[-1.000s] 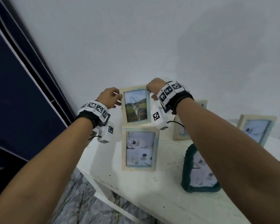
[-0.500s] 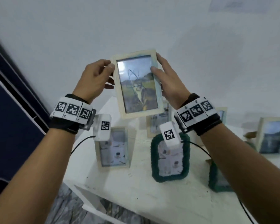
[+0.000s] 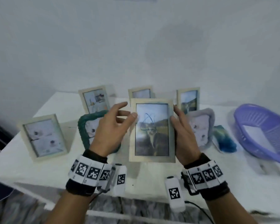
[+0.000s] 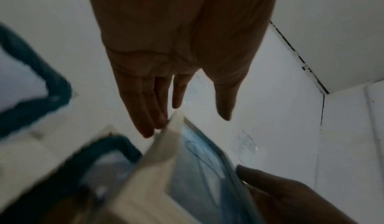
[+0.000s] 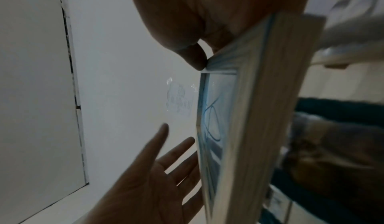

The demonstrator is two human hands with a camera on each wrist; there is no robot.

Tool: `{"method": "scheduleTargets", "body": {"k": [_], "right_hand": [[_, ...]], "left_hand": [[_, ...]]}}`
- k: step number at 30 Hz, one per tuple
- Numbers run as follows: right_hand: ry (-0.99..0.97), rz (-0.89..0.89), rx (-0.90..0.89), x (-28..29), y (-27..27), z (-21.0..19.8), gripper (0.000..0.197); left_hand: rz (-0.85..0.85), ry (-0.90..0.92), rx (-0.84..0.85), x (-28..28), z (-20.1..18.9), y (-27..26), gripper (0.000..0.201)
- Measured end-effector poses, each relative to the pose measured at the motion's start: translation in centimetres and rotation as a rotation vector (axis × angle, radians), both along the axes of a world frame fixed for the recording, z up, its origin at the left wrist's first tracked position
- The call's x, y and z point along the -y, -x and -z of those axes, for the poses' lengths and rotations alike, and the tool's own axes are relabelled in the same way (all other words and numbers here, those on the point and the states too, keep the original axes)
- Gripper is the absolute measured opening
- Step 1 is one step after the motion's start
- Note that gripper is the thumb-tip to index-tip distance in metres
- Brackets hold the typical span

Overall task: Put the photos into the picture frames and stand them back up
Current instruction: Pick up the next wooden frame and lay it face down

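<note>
A pale wooden frame with a cat photo (image 3: pixel 152 130) is held upright in the air above the white table (image 3: pixel 152 178), facing me. My right hand (image 3: pixel 174 113) grips its right edge, thumb on the front and fingers behind. In the right wrist view, the thumb (image 5: pixel 195 58) presses the frame (image 5: pixel 249 129). My left hand (image 3: pixel 128 110) is spread beside the left edge, with only its thumb tip touching the frame. The left wrist view shows its straight fingers (image 4: pixel 153 112) at a corner of the frame (image 4: pixel 166 170).
Several frames stand on the table: a pale one (image 3: pixel 44 136) at the left, a teal knitted one (image 3: pixel 87 126), three at the back near the wall, and a grey fuzzy one (image 3: pixel 202 126). A purple basket (image 3: pixel 265 131) sits at the right, next to a teal fuzzy thing (image 3: pixel 225 139).
The cat frame has come down from in front of the wall to just above the table. My left hand has loosened from gripping its edge to spread fingers.
</note>
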State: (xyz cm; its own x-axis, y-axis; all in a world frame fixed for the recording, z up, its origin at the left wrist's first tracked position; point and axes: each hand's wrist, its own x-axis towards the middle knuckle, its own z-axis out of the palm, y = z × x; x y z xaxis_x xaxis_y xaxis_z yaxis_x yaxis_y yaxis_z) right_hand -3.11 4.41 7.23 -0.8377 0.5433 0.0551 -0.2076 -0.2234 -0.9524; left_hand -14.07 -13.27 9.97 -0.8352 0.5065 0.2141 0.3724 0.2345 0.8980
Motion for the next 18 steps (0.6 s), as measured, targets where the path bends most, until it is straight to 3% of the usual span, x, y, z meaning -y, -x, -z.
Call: {"method": "scheduleTargets", "body": {"k": [3,7,14,18], "right_hand": [[-0.023,0.078,0.060,-1.8,-4.4,1.9,0.027],[0.166,-0.046,0.043,-3.2,-8.6,3.5,0.040],[0.243,-0.082,0.111,-4.3,-12.1,4.3,0.049],[0.188,-0.087,0.163,-4.9,-12.9,4.5,0.043]], "left_hand": [[0.097,0.054,0.059,-2.9,3.1,-6.0,0.081],[0.195,0.031,0.208,-6.9,5.8,-11.7,0.113],[0.198,-0.187,0.357,-10.0,6.7,-16.6,0.115],[0.307,-0.206,0.380,-9.8,6.9,-17.4,0.113]]}}
